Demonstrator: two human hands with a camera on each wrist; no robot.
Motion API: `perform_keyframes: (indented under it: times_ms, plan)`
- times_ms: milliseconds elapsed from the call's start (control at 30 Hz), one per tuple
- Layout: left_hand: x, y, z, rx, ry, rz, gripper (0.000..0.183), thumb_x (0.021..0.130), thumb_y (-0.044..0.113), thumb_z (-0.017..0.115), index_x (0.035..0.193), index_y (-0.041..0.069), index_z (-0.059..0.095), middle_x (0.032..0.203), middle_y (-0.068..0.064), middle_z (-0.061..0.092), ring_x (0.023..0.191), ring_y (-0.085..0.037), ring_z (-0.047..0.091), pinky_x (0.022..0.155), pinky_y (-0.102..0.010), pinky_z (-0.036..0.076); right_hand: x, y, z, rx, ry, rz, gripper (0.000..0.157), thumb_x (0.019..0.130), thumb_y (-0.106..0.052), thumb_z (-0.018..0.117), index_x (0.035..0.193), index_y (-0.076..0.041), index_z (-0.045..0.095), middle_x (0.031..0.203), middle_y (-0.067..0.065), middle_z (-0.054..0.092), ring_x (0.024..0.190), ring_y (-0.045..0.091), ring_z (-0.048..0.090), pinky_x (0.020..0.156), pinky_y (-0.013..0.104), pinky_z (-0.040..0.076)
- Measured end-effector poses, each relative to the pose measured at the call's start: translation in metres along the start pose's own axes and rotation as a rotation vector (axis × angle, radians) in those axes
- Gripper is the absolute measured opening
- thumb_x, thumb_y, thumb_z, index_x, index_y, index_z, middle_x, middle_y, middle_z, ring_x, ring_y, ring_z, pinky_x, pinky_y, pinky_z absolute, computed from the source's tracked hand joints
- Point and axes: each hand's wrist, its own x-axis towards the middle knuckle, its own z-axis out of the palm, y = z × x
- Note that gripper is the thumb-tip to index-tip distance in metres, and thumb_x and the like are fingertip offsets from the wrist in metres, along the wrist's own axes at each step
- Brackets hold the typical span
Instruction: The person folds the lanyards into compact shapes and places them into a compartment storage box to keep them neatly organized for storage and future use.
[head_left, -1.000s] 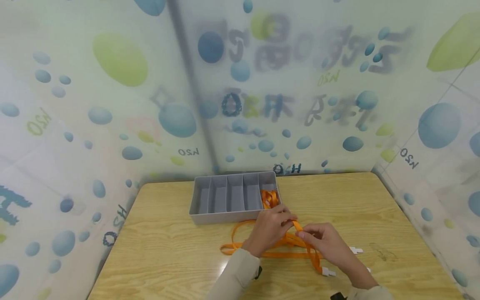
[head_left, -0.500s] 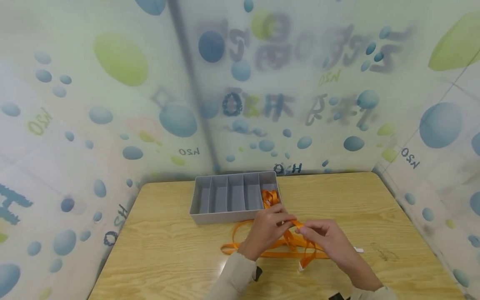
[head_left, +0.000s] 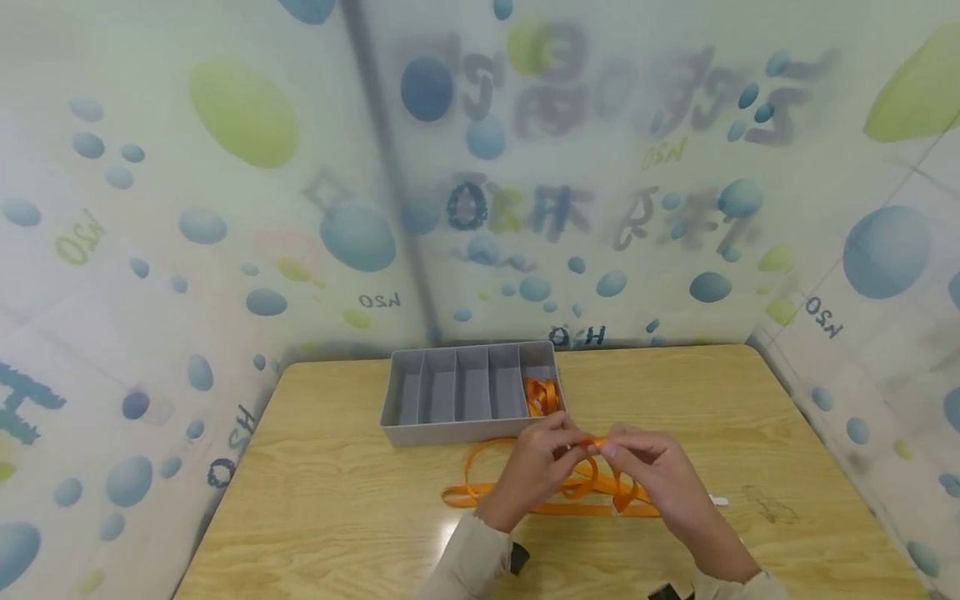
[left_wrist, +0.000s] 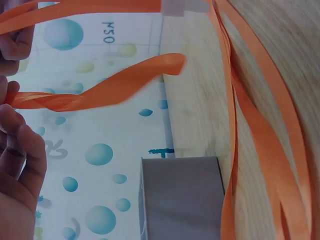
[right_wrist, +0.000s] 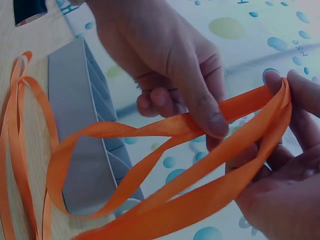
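In the head view my left hand and right hand are close together over the table, just in front of the grey tray. Both pinch one orange lanyard, which hangs in folded loops below the fingers. The right wrist view has the left hand with its thumb pressed on the strap, while the right hand pinches a fold. A white plastic end shows blurred on an orange strap in the left wrist view. More orange lanyard lies on the table under the hands.
The grey tray has several compartments and stands near the table's back edge. Bundled orange lanyards sit in its rightmost compartment. A white clip lies right of the right hand. Patterned curtain walls surround the wooden table.
The hands have drawn closer together, the strap between them shortening. The hanging end with its white clip has swung left and up beneath the right hand.
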Motion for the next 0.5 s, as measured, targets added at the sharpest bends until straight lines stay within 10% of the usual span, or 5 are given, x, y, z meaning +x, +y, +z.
perform_keyframes:
  times_ms: [500]
  plan:
    - [-0.013,-0.003,0.009,-0.321,0.089,-0.013,0.015,0.091,-0.003,0.066,0.102,-0.008,0.074,0.09,-0.016,0.074,0.05,-0.008,0.052,0.047,-0.018,0.048,0.004,-0.013,0.019,0.006,0.083,-0.034,0.021,0.1,0.007,0.051,0.108,0.018,0.066,0.071,0.005,0.038,0.066,0.022,0.035,0.059,0.031,0.031]
